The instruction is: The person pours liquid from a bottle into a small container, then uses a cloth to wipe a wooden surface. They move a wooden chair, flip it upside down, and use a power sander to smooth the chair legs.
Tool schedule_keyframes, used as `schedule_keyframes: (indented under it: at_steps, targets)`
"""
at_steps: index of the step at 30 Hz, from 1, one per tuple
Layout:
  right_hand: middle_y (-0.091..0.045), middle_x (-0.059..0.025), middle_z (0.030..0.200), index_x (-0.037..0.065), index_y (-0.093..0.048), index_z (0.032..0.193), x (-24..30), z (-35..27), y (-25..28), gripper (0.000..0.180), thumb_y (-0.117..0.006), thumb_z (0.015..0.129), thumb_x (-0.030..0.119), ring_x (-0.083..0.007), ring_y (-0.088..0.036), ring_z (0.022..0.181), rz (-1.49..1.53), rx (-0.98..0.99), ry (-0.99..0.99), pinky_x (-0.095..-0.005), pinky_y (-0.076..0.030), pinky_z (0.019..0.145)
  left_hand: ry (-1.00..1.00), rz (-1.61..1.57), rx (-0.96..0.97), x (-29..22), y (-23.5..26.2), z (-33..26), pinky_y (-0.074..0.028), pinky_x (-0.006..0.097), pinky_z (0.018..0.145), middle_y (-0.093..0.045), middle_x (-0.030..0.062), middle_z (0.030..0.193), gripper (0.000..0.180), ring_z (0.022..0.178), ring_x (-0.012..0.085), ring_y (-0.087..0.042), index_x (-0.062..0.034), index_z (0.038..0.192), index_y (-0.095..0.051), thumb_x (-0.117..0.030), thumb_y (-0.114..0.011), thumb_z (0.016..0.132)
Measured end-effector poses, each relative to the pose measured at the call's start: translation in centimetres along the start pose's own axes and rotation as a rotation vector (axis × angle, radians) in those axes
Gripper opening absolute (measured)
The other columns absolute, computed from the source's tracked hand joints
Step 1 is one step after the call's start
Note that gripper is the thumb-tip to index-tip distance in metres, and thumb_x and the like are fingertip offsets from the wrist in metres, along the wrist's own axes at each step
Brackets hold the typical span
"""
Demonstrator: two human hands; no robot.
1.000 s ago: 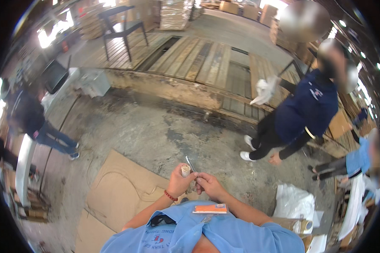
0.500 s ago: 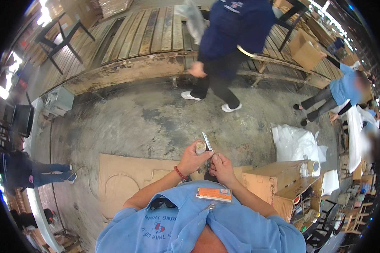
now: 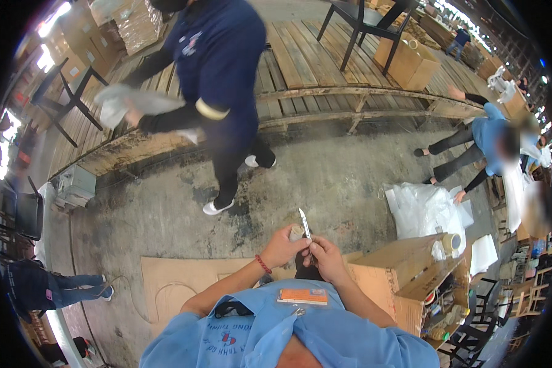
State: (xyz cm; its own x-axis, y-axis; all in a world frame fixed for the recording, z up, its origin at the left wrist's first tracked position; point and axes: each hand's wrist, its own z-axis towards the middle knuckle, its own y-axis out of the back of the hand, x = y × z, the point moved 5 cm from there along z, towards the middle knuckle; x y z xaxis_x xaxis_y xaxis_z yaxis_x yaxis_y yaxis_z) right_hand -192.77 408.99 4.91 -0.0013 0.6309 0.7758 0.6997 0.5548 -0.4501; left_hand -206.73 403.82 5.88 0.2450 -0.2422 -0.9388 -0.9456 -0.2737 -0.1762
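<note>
In front of my chest, my left hand (image 3: 282, 247) is closed around a small pale tan roll (image 3: 295, 233), whose round end shows above the fingers. My right hand (image 3: 326, 255) is closed on the lower part of a slim silver knife (image 3: 305, 224), its pointed blade tilted up and away from me. The knife stands just right of the roll, and my left thumb reaches over to its handle. Whether blade and roll touch I cannot tell. My palms hide the lower ends of both.
Flat cardboard (image 3: 156, 279) lies on the concrete floor before me. At right stands an open carton (image 3: 405, 294) with several rolls and small items, beside white plastic sheeting (image 3: 426, 211). A co-worker in navy (image 3: 224, 67) walks along the slatted wooden platform (image 3: 294, 58); another in blue (image 3: 490, 132) bends at right.
The co-worker in navy has walked to the left, carrying grey-white plastic. The co-worker in blue now reaches down near the plastic sheeting. My hands keep their hold on roll and knife.
</note>
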Motion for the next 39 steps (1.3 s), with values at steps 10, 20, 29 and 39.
schedule_keyframes:
  at_steps: [10, 20, 29, 39]
  targets:
    - [-0.057, -0.0045, 0.083, 0.006, -0.048, 0.108, 11.2, 15.5, 9.2, 0.013, -0.05, 0.101, 0.016, -0.0108, -0.05, 0.06, 0.172, 0.09, 0.009, -0.0254, -0.042, 0.054, 0.154, -0.453, -0.072, -3.1, 4.3, 17.5, -0.053, 0.032, 0.075, -0.062, 0.0088, 0.101, 0.033, 0.081, 0.0178, -0.063, 0.0008, 0.118, -0.051, -0.017, -0.058, 0.091]
    - [-0.052, -0.0022, 0.071, 0.007, -0.053, 0.115, 24.6, 28.1, 14.3, 0.019, -0.05, 0.101, 0.019, -0.0075, -0.041, 0.051, 0.009, 0.087, -0.038, -0.0236, -0.031, 0.045, 0.002, -0.511, 0.072, -13.8, 6.5, 35.3, -0.054, 0.035, 0.075, -0.062, 0.01, 0.106, 0.029, 0.088, 0.0193, -0.064, -0.0024, 0.12, -0.052, -0.025, -0.049, 0.101]
    - [-0.058, -0.0051, 0.079, 0.0, -0.055, 0.113, 30.4, 46.0, 15.3, 0.021, -0.048, 0.101, 0.015, -0.0132, -0.056, 0.064, -0.172, -0.07, -0.037, -0.0283, -0.046, 0.055, 0.106, 0.088, 0.042, -13.6, 17.2, 55.9, -0.053, 0.031, 0.074, -0.064, 0.0069, 0.1, 0.031, 0.084, 0.0149, -0.063, -0.0017, 0.12, -0.055, -0.026, -0.051, 0.101]
    - [-0.066, -0.0161, 0.093, 0.002, -0.055, 0.123, 33.3, 68.9, 16.3, 0.032, -0.054, 0.095, 0.017, -0.0298, -0.064, 0.074, -0.929, -0.277, 0.031, -0.0392, -0.051, 0.069, 0.022, 0.891, -0.101, -12.0, 29.2, 81.4, -0.053, 0.037, 0.076, -0.067, 0.0163, 0.096, 0.048, 0.089, 0.0241, -0.066, 0.0024, 0.12, -0.053, -0.038, -0.058, 0.094]
